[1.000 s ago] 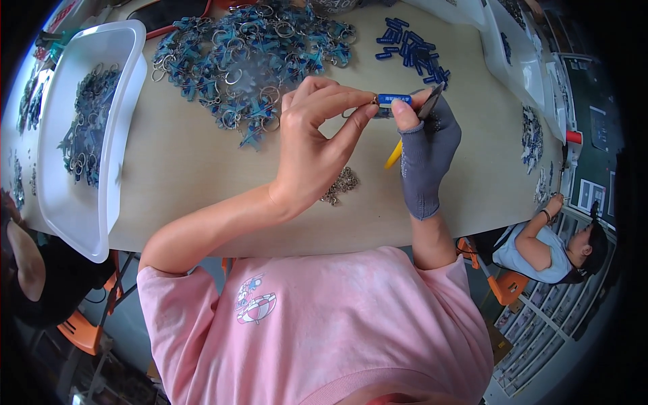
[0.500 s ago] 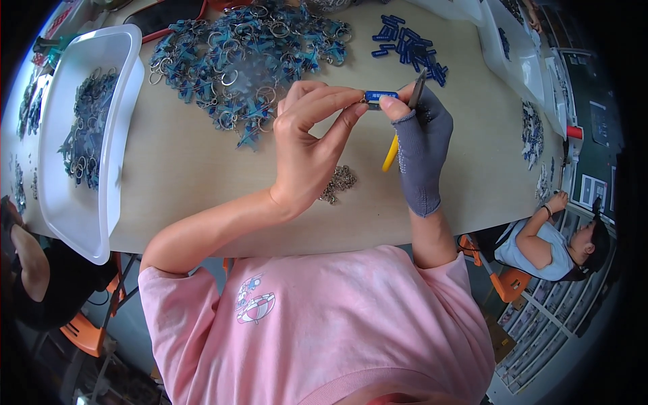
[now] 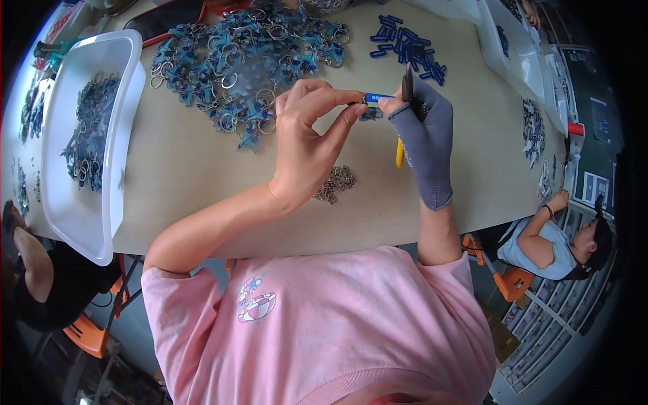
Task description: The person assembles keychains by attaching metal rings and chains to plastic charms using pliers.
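Observation:
Between thumb and forefinger, my left hand pinches one end of a small blue tag, where a bit of metal shows. In its grey fingerless glove, my right hand touches the tag's other end with the thumb. It also grips pliers, dark jaws pointing away from me and a yellow handle below the palm. Whether the jaws are apart is unclear. A small dark piece shows just under the tag. Small metal links lie heaped by my left wrist.
A large heap of blue keychains spreads across the far table, with loose blue tags to its right. At left stands a white bin holding more keychains. White trays line the right edge. A person sits at right, another at left.
The pliers have turned in my right hand, their jaws now more upright and the yellow handle less visible. My right thumb and glove have shifted slightly. My left hand keeps its pinch.

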A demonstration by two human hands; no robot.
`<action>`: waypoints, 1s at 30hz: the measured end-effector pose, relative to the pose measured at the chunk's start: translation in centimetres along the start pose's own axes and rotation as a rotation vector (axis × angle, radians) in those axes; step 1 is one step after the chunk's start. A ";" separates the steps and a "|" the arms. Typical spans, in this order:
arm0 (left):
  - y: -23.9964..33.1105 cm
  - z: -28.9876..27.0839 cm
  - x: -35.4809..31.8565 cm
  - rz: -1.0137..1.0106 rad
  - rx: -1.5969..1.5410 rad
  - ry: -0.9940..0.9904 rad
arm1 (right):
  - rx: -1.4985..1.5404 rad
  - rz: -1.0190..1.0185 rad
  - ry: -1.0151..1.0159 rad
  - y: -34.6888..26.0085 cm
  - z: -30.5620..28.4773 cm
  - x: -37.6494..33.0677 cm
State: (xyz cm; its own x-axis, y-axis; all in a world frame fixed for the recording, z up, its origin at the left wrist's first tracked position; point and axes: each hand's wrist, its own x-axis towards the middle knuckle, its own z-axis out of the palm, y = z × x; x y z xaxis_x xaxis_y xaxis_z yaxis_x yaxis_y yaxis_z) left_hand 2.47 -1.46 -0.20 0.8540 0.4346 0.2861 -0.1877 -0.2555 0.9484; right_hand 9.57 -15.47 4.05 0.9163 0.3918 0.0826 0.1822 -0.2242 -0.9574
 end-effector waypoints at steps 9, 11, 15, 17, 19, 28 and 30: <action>-0.8 -0.4 0.8 -0.028 -0.096 -0.110 | -0.006 -0.007 -0.126 1.4 -1.2 0.5; -0.7 -0.2 0.8 -0.136 -0.311 -0.120 | -0.020 -0.083 -0.115 2.4 -1.2 0.7; -1.0 -0.6 1.1 -0.127 -0.351 -0.193 | -0.041 -0.133 -0.104 2.4 -0.9 0.4; -1.4 -0.7 1.1 -0.241 -0.429 -0.247 | -0.045 -0.131 -0.111 2.3 -1.0 0.3; -1.2 -0.8 1.3 -0.302 -0.465 -0.262 | -0.052 -0.128 -0.114 2.3 -1.2 0.1; -0.7 -0.9 1.5 -0.446 -0.726 -0.299 | -0.179 -0.224 -0.116 0.5 -1.4 -0.1; -0.7 -0.8 1.5 -0.430 -0.705 -0.284 | -0.315 -0.304 -0.096 0.5 -1.5 0.0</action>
State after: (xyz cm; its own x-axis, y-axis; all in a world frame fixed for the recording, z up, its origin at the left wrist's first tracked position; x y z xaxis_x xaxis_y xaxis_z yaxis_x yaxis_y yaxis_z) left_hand 3.49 0.02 -0.29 0.9908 0.1149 -0.0721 0.0024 0.5163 0.8564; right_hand 10.19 -16.97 4.01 0.7701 0.5592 0.3070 0.5512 -0.3409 -0.7616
